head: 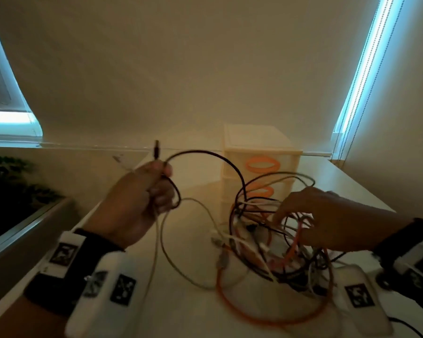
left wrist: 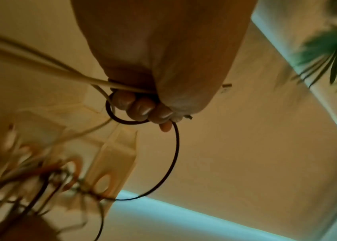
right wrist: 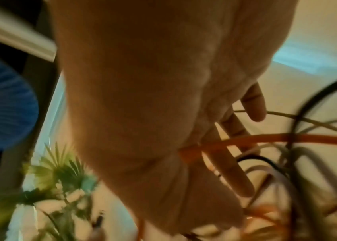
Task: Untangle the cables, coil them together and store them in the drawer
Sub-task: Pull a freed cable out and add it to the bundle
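The cables [head: 274, 242] are lying in a tangle on the table [head: 186, 311], in front of the drawers [head: 261, 152]. I am gripping a black cable [head: 205, 154] and a white cable [head: 161, 240] in my left hand [head: 137, 201], fingers curled tight, lifted above the table. My right hand [head: 327, 218] is reaching into the tangle with fingers loosely spread; an orange cable [right wrist: 287, 138] is crossing them.

Cables [head: 274, 242] lie heaped on the table [head: 181, 313] before the drawer unit [head: 261, 152]
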`<state>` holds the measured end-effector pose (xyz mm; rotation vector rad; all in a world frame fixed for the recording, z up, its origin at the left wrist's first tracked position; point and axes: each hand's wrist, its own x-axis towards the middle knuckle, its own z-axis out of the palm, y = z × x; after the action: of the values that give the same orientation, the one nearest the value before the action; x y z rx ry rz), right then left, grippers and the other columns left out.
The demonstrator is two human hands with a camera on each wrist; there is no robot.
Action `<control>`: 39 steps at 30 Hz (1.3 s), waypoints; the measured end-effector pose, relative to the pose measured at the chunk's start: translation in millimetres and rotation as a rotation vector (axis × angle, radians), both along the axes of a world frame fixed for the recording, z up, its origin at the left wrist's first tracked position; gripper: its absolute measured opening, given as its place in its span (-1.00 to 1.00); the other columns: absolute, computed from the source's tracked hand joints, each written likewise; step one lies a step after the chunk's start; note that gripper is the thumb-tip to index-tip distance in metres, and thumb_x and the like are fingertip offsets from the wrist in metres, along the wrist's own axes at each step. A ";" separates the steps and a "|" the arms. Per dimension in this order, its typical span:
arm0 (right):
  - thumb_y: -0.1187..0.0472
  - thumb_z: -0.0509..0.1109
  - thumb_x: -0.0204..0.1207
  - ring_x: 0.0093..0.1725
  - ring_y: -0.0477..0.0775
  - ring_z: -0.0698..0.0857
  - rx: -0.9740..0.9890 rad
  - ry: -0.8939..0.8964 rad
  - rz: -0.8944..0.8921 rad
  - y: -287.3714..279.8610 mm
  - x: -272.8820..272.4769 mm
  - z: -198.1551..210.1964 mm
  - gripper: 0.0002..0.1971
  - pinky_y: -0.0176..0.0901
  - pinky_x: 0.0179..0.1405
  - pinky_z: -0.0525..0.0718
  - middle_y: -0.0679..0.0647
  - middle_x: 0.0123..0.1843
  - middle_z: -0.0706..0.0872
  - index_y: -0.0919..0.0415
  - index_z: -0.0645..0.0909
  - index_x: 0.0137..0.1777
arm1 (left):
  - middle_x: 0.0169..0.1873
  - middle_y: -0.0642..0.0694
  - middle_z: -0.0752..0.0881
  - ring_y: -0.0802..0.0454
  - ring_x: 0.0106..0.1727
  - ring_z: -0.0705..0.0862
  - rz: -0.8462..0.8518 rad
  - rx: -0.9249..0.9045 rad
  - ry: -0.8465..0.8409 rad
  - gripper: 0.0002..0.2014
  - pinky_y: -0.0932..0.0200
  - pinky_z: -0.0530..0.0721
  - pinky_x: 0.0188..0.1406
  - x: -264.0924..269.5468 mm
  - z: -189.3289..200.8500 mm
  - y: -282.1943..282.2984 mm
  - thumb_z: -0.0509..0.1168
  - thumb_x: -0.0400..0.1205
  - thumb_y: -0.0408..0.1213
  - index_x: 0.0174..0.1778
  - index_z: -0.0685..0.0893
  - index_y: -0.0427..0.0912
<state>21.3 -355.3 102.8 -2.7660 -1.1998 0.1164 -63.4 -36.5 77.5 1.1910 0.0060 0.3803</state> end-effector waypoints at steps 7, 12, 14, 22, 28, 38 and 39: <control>-0.15 0.49 0.50 0.10 -0.30 0.68 0.326 0.154 0.015 41.9 -24.1 19.5 -0.50 -0.39 -0.03 0.64 -0.29 0.18 0.68 -0.26 0.50 0.43 | -0.54 0.00 0.22 0.06 -0.49 0.20 -0.212 0.129 -0.061 -0.75 0.12 0.18 -0.47 -6.8 -7.2 -27.7 0.12 0.74 -0.13 -0.13 0.56 -0.20; -0.18 0.50 0.50 -0.05 -0.15 0.68 0.575 0.094 -0.152 85.9 -15.0 -15.3 -0.63 -0.24 -0.11 0.69 -0.18 0.04 0.64 -0.21 0.57 0.26 | -0.56 0.06 0.23 0.11 -0.51 0.21 -0.413 -0.028 -0.149 -0.71 0.18 0.21 -0.50 -8.4 -8.1 -23.5 0.07 0.80 -0.14 -0.14 0.57 -0.16; -0.14 0.50 0.53 -0.07 -0.12 0.72 0.614 0.160 -0.187 93.5 -8.2 -14.9 -0.70 -0.27 -0.17 0.66 -0.15 -0.04 0.71 -0.14 0.60 0.20 | -0.56 0.09 0.24 0.13 -0.50 0.21 -0.510 -0.099 -0.206 -0.68 0.22 0.27 -0.51 -7.8 -8.2 -17.0 0.03 0.83 -0.12 -0.12 0.57 -0.15; 0.19 0.16 0.80 -0.25 0.16 0.75 0.969 0.402 -0.092 99.4 5.2 29.8 -0.76 0.06 -0.14 0.73 0.22 -0.24 0.78 0.24 0.51 -0.10 | -0.57 0.07 0.24 0.09 -0.50 0.16 -0.265 0.042 -0.133 -0.69 0.18 0.19 -0.52 -0.6 -9.2 0.4 0.07 0.82 -0.12 -0.17 0.56 -0.14; 0.15 0.44 0.65 -0.52 -0.01 0.40 0.815 0.228 -0.024 85.7 14.0 79.6 -0.86 -0.15 -0.56 0.40 -0.05 -0.50 0.52 0.23 0.66 0.03 | -0.58 0.03 0.26 0.10 -0.55 0.22 0.069 0.179 0.019 -0.67 0.24 0.25 -0.59 13.2 -22.3 9.6 0.03 0.86 -0.17 -0.19 0.52 -0.15; 0.06 0.39 0.68 -0.53 -0.03 0.58 0.419 0.161 -0.113 63.2 15.5 63.6 -0.85 -0.08 -0.39 0.64 -0.01 -0.43 0.68 0.10 0.72 0.01 | -0.60 0.06 0.25 0.09 -0.54 0.26 0.127 -0.024 0.038 -0.67 0.21 0.28 -0.55 11.3 -15.7 17.4 0.00 0.86 -0.18 -0.19 0.50 -0.13; 0.07 0.40 0.67 -0.50 -0.01 0.65 0.421 0.195 -0.095 62.9 11.7 54.8 -0.89 -0.10 -0.38 0.69 0.02 -0.35 0.76 0.07 0.70 0.07 | -0.59 0.05 0.24 0.08 -0.53 0.25 0.091 0.013 0.031 -0.67 0.19 0.27 -0.54 10.2 -16.5 11.3 0.00 0.87 -0.18 -0.18 0.50 -0.14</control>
<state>32.9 -292.4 157.6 -2.3765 -0.9194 0.1074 -53.2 -25.3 61.0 1.2119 0.0856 0.4423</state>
